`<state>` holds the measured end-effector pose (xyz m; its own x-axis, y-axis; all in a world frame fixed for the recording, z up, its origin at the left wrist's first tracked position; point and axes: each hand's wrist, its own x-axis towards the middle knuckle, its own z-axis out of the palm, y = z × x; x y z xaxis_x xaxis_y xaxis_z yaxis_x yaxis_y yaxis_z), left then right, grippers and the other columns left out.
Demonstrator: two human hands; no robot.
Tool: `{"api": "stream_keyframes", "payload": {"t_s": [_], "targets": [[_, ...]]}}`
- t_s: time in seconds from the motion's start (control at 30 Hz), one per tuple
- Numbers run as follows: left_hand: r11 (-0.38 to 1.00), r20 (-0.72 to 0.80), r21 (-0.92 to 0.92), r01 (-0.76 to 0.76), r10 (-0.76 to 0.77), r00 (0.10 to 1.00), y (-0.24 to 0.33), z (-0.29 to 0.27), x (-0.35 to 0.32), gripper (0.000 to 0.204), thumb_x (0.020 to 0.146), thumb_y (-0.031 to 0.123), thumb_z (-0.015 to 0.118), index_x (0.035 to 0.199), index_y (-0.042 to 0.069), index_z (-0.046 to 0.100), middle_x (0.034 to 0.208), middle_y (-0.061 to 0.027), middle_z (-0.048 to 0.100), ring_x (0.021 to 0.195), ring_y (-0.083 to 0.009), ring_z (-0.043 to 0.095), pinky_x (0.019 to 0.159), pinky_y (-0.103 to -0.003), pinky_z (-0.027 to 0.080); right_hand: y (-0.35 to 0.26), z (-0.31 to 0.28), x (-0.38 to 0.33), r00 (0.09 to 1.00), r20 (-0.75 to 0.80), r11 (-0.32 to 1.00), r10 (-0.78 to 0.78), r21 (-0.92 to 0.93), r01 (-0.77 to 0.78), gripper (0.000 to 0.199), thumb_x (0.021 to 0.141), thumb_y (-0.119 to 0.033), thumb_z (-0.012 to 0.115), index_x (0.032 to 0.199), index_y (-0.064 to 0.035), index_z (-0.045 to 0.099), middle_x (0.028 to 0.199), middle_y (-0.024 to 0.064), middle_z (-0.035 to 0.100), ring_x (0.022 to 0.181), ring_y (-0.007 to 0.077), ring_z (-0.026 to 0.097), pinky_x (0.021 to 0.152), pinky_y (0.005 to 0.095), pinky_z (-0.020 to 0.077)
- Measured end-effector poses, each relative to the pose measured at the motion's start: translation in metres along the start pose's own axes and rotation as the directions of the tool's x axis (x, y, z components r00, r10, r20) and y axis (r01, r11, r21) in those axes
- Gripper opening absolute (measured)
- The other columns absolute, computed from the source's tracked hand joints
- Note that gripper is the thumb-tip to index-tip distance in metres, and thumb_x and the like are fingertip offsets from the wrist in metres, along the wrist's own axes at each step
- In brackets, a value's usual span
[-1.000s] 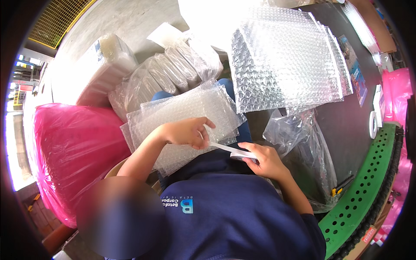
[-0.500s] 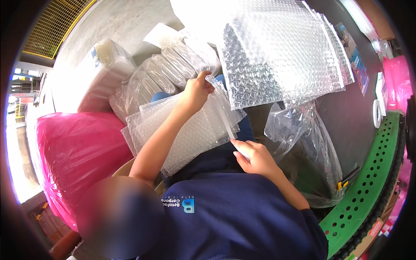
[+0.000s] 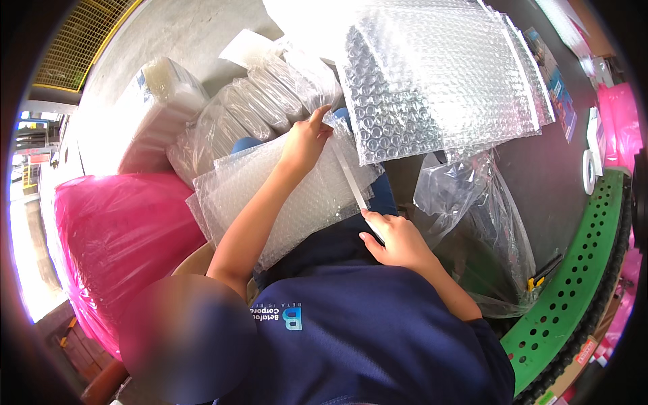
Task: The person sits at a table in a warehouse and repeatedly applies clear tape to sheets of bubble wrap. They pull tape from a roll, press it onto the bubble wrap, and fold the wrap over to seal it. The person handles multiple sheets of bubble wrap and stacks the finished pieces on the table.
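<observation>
On my lap lies a stack of clear bubble wrap sheets [image 3: 277, 185], slightly skewed against one another. A narrow white strip [image 3: 348, 172] runs along their right side between my hands. My left hand [image 3: 309, 143] is closed at the strip's far end, its index finger stretched out and the others curled. At the near end, my right hand [image 3: 399, 241] has its index fingertip on the strip, with the thumb apart and the other fingers curled. A dark edge shows under the right hand; what it belongs to is hidden.
More bubble wrap sheets [image 3: 432, 88] lie on the dark table [image 3: 540, 182], above a clear plastic bag [image 3: 472, 202]. Bagged packs [image 3: 253, 108] stand ahead, a pink bundle [image 3: 128, 236] at left. A tape roll [image 3: 588, 172] and yellow-black cutter [image 3: 540, 277] lie right, near a green perforated rail [image 3: 580, 270].
The right thumb has moved a little away from the index finger, and the pale thing between them no longer shows. The left hand stays at the far end of the strip.
</observation>
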<state>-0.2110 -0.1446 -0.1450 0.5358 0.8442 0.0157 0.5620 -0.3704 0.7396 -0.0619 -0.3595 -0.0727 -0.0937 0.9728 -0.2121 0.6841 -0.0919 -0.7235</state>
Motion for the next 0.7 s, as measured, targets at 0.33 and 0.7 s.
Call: {"api": "stream_keyframes", "payload": {"t_s": [0.33,0.7], "targets": [[0.996,0.044,0.073,0.057,-0.060,0.997,0.000,0.003,0.001,0.053,0.083,0.001,0.061,0.133,0.010,0.045,0.090,-0.0102,0.072,0.084,-0.0298,0.069,0.075,-0.039,0.054,-0.005,0.000,0.008,0.991,0.068,0.992,0.119,-0.061,-0.115,0.039,0.085,-0.024,0.064,0.110,0.0057,0.060,0.073,0.0238,0.064,0.069,0.0412,0.065,0.062,0.0477,0.0521],[0.997,0.034,0.080,0.023,-0.026,0.999,-0.006,0.008,0.001,0.052,0.083,0.004,0.061,0.132,0.010,0.044,0.089,-0.0104,0.072,0.083,-0.0320,0.068,0.074,-0.040,0.054,-0.014,-0.005,0.015,0.956,0.148,0.965,0.253,-0.107,-0.238,0.037,0.087,-0.023,0.064,0.112,0.0039,0.063,0.083,0.0251,0.066,0.075,0.0400,0.066,0.069,0.0439,0.0531]]}}
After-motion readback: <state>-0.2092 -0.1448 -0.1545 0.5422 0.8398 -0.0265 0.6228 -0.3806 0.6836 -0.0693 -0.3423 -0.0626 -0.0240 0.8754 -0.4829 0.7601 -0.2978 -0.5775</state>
